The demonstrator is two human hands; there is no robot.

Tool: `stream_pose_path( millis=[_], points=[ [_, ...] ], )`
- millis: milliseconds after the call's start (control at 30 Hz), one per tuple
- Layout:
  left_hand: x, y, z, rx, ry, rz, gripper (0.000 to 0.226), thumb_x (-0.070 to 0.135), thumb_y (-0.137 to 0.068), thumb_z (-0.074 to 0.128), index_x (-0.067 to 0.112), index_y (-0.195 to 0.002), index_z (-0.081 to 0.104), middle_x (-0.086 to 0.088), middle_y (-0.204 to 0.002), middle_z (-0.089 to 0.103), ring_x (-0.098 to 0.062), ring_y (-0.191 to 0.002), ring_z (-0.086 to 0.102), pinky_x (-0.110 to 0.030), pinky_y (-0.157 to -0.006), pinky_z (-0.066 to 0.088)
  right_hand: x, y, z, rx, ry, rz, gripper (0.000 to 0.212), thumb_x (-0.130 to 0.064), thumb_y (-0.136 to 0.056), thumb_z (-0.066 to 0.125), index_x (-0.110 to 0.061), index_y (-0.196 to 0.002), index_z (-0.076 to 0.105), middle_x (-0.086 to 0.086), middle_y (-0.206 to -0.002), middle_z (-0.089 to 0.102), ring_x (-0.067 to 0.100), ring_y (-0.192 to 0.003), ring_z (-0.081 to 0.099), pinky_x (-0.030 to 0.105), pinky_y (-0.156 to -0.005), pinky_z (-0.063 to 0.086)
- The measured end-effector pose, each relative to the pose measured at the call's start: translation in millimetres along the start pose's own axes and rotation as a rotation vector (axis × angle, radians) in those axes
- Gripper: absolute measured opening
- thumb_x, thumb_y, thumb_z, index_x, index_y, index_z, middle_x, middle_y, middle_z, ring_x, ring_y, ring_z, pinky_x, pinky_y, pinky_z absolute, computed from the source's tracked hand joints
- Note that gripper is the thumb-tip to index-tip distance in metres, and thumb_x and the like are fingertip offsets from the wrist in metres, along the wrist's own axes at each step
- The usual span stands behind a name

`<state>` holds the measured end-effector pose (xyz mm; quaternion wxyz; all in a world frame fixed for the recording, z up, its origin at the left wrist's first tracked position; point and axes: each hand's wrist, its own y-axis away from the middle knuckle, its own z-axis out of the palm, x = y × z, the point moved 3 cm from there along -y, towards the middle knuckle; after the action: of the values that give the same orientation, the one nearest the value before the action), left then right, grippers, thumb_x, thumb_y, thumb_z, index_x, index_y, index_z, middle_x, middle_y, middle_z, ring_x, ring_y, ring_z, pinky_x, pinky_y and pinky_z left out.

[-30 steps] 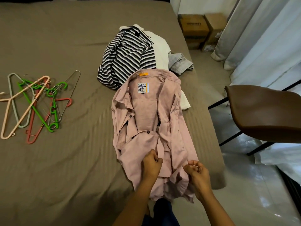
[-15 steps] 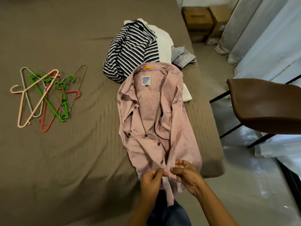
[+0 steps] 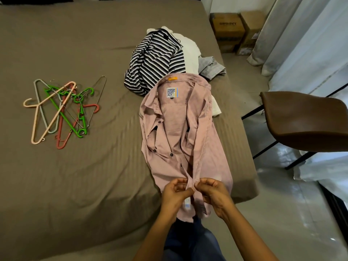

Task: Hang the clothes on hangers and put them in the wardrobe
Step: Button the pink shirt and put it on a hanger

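Your left hand (image 3: 174, 194) and right hand (image 3: 214, 194) have met at 6 o'clock, both pinching the shirt (image 3: 180, 132) front. Probably still prep: hangers (image 3: 62, 110) at 9 o'clock untouched.

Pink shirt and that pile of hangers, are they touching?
Apart. The head view shows a wide strip of bare bedsheet between the pink shirt and the hangers.

Pinching the front edges of the pink shirt (image 3: 180, 132) near the hem with left hand (image 3: 174, 194) and right hand (image 3: 214, 194). Laid on the brown bed (image 3: 75, 185), collar farthest. Beyond the collar, a striped top (image 3: 154, 61); well left, a tangle of coloured hangers (image 3: 62, 110).
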<state>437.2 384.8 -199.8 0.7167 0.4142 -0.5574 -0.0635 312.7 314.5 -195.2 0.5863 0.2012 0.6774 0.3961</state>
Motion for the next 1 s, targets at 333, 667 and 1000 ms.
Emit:
stream_pose_path(
  millis=[333, 667, 1000],
  points=[
    [12.0, 9.7, -5.6, -0.029, -0.077, 0.071, 0.013, 0.007, -0.089, 0.059, 0.01, -0.09, 0.071, -0.007, -0.077, 0.074, -0.021, -0.074, 0.072, -0.033, -0.072, 0.059, -9.2, 14.2, 10.6, 0.034, 0.142, -0.224, 0.015, -0.014, -0.08, 0.073, 0.0, -0.076, 0.069, 0.009, -0.064, 0.068, 0.018, -0.058, 0.063, 0.022, -0.056, 0.05],
    [15.9, 5.5, -6.7, -0.13, -0.001, -0.127, 0.008, 0.006, -0.087, 0.063, 0.001, -0.091, 0.067, -0.01, -0.077, 0.069, -0.014, -0.067, 0.066, -0.021, -0.065, 0.056, -2.9, 16.0, 13.7, -0.003, 0.058, -0.117, 0.013, -0.004, -0.078, 0.073, -0.002, -0.072, 0.062, 0.006, -0.057, 0.058, 0.008, -0.043, 0.052, 0.017, -0.042, 0.042],
    [23.0, -1.8, -16.8, 0.043, -0.268, 0.023, 0.019, 0.004, -0.09, 0.054, 0.017, -0.077, 0.06, -0.001, -0.072, 0.063, -0.017, -0.068, 0.059, -0.026, -0.065, 0.052, -15.1, 26.6, 11.8, 0.101, 0.095, -0.312, 0.008, 0.001, -0.081, 0.067, -0.006, -0.078, 0.069, 0.005, -0.071, 0.07, 0.014, -0.067, 0.066, 0.018, -0.061, 0.052]
  ],
)
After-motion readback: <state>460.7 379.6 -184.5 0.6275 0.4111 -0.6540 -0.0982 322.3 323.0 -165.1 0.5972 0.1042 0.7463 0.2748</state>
